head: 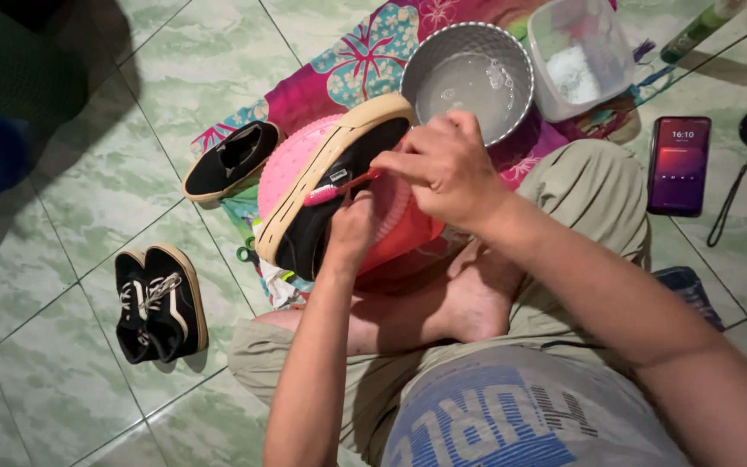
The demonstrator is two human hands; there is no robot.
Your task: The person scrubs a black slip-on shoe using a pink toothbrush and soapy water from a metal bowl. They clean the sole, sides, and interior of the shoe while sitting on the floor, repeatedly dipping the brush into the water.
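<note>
Head cam – left hand (pixel 352 232) gripping black shoe (pixel 339 195) from below, right hand (pixel 443 169) pinching toothbrush (pixel 339 188) w/ bristles on it

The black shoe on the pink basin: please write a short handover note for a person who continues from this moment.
Left hand: grips the black shoe, holding it on its side over the pink basin.
Right hand: fingers hold a red toothbrush, bristles at the shoe's side.
Nearby: metal bowl of water, clear tub of white powder, another black slip-on shoe on the cloth, a laced pair on the floor tiles.
Done: cannot tell how much is scrubbed.
Left: probably the other shoes.
</note>
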